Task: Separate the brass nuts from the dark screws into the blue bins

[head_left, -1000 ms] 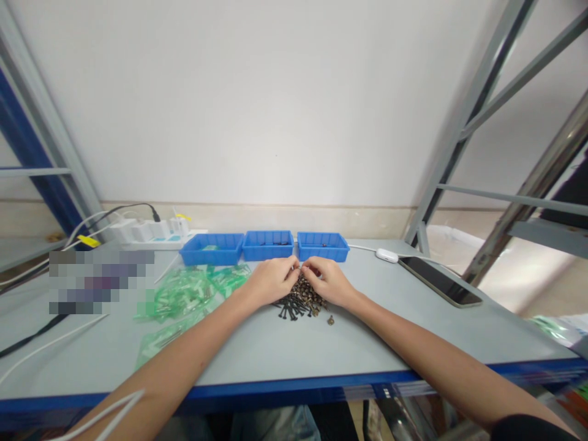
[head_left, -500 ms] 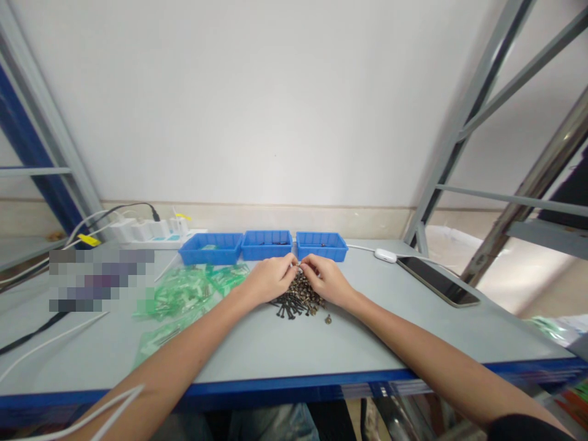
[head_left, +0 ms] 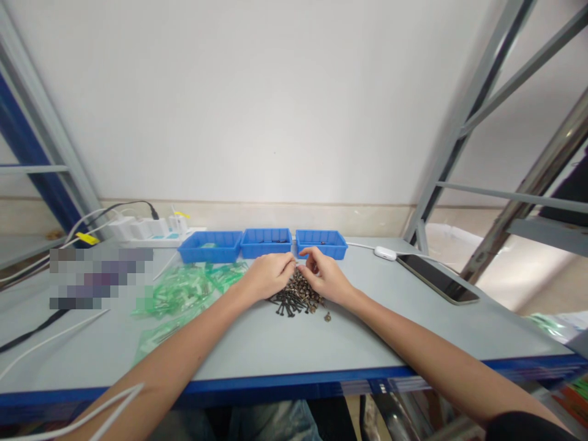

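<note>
Over the small pile of hardware in the middle of the table, my left hand (head_left: 271, 275) is closed in a pinch. Whatever small piece sits at its fingertips is too tiny to name. My right hand (head_left: 327, 275) faces it from the other side, index finger and thumb apart, with a gap between them close to the left fingertips. Beneath both hands lie black screws (head_left: 290, 304) and many small bronze-coloured metal fittings (head_left: 313, 298). One loose fitting (head_left: 327, 316) lies a little nearer the front edge.
Three blue bins stand behind the hands: left (head_left: 210, 251), middle (head_left: 266, 247) and right (head_left: 328, 247). Green plastic bags (head_left: 184, 291) of parts lie to the left. A power strip (head_left: 158, 234) sits behind them. A phone (head_left: 436, 278) and white cable adapter (head_left: 384, 253) lie right.
My right index finger and thumb have spread apart from their pinch against the left fingertips. My left hand has stayed almost in place, still pinched.
</note>
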{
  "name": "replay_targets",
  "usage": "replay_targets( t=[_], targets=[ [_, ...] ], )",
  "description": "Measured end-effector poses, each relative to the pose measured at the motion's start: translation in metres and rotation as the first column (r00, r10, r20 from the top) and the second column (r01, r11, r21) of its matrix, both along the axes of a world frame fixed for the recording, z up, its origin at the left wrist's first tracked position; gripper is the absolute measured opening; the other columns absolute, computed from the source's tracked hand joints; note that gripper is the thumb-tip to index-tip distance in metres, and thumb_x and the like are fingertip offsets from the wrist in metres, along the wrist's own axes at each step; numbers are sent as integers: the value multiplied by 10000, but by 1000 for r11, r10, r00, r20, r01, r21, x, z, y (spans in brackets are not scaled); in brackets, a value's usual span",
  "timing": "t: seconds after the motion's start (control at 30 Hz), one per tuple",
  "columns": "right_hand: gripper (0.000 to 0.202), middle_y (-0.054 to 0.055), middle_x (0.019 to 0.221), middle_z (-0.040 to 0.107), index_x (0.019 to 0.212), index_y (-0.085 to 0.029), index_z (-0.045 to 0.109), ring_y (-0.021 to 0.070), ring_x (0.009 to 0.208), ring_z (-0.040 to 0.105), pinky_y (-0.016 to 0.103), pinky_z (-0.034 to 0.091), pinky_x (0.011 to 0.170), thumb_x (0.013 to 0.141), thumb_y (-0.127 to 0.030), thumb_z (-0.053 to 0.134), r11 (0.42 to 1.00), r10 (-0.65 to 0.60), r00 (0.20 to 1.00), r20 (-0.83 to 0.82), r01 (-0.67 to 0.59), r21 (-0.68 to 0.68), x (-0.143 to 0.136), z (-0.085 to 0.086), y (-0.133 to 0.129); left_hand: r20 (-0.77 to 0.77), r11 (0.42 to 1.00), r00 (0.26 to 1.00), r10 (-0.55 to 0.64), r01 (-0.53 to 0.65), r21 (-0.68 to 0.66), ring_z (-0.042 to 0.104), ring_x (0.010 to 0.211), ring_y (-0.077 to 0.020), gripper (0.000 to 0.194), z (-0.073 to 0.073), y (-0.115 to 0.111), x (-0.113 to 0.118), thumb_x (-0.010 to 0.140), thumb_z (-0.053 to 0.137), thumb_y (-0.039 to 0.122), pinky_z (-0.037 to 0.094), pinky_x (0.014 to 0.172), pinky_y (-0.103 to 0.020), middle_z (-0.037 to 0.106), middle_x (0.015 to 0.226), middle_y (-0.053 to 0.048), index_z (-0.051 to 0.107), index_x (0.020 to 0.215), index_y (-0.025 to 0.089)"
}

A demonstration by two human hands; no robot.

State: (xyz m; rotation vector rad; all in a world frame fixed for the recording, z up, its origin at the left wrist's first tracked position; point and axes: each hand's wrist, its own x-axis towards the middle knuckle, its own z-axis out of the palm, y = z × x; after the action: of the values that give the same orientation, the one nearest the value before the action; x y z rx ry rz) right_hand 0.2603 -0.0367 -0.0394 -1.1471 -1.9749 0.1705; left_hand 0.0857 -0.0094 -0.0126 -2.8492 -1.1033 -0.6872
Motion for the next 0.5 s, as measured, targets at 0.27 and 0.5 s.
replay_targets(
  t=[0.27, 0.5],
  targets=[
    [99, -7, 691, 531, 896, -194, 517, 119, 622, 493, 236, 379, 599, 833, -155, 452, 996, 38, 998, 49, -42, 74, -1, -1, 2, -55, 1000, 998, -22, 21, -9, 592, 740, -175, 336, 2, -2, 0, 924, 247, 317, 374, 630, -254, 640, 795, -33, 541, 815, 196],
    [104, 12, 722, 550, 850, -190, 557, 129, 648, 494, 239, 373, 616, 851, -215, 456, 986, -76, 993, 87, 62, 153, 13, 5, 9, -69, 998, 997, 42, -46, -44, 611, 820, -199, 377, 2, 10, -7, 922, 234, 366, 417, 696, -281, 660, 870, -37, 573, 863, 214]
  ],
)
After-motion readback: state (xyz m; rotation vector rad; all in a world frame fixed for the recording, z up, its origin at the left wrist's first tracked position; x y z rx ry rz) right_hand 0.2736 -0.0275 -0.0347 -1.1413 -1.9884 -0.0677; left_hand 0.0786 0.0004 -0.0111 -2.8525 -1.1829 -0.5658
